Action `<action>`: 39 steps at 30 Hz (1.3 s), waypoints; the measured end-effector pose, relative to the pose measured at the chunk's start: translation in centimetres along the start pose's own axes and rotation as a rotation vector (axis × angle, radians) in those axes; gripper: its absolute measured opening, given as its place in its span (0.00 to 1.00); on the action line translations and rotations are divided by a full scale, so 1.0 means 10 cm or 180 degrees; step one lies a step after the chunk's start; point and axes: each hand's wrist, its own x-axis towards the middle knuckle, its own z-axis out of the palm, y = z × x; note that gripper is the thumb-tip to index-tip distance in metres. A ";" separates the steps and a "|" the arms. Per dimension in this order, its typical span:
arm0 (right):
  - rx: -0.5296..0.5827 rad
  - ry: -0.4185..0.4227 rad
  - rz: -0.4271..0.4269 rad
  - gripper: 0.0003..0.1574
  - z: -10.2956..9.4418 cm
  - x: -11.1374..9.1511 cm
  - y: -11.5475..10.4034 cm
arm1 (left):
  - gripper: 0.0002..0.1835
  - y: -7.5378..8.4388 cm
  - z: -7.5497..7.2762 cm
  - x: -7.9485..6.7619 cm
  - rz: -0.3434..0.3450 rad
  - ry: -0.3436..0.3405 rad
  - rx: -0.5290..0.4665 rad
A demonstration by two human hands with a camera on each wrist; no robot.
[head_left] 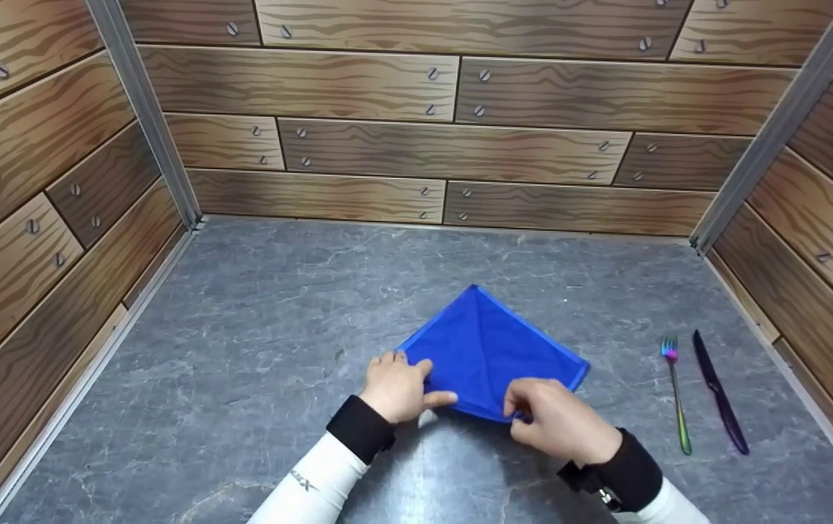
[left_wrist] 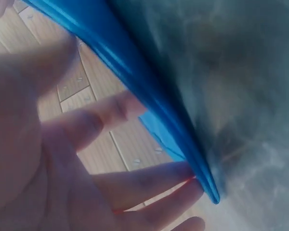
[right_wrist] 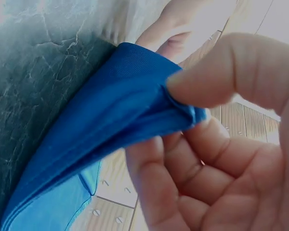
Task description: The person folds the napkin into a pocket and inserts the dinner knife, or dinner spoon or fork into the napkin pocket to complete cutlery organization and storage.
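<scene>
A blue cloth napkin (head_left: 485, 335), folded in layers with a crease down its middle, lies on the grey table with one corner pointing away. At its near left edge my left hand (head_left: 398, 389) rests, thumb stretched toward the right. The left wrist view shows these fingers fairly straight against the napkin's folded edge (left_wrist: 120, 62). My right hand (head_left: 560, 421) pinches the near edge, right of the crease. From the right wrist, the thumb and curled fingers are seen holding a folded part of the napkin (right_wrist: 106, 110), its layers slightly parted.
To the right lie a rainbow-coloured fork (head_left: 676, 393) and a dark purple knife (head_left: 719, 393), side by side with handles toward me. Wood-patterned walls (head_left: 452, 153) enclose the grey marbled table (head_left: 270, 313) at the back and both sides.
</scene>
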 end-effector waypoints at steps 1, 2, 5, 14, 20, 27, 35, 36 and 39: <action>0.0032 0.0026 0.0043 0.11 -0.01 0.00 0.00 | 0.39 0.00 -0.01 0.00 0.0008 -0.0039 -0.0008; 0.0043 0.0060 0.0074 0.10 -0.02 0.00 0.00 | 0.41 -0.01 -0.01 0.00 0.0018 -0.0067 -0.0005; 0.0061 0.0145 0.0127 0.11 -0.03 0.01 0.00 | 0.41 0.00 0.00 0.00 0.0050 -0.0032 0.0069; -0.0022 0.0413 -0.0116 0.13 -0.01 0.00 -0.01 | 0.12 0.05 0.12 0.03 -0.0056 0.0486 0.0248; -0.0048 0.0647 -0.0123 0.13 -0.04 0.00 0.00 | 0.07 0.01 0.11 0.07 -0.0214 0.0499 0.0059; 0.0023 0.0725 0.0184 0.13 -0.19 -0.01 0.02 | 0.08 -0.14 0.09 0.12 -0.0089 0.0649 0.0075; 0.0032 0.0936 0.0683 0.12 -0.41 -0.02 0.13 | 0.04 -0.40 -0.03 0.18 0.0123 0.0827 -0.0357; 0.0069 0.0962 0.0732 0.11 -0.44 -0.03 0.15 | 0.04 -0.43 -0.06 0.19 0.0174 0.0850 -0.0466; 0.0197 0.1039 0.0860 0.10 -0.53 -0.05 0.21 | 0.05 -0.51 -0.20 0.18 0.0322 0.0869 -0.0906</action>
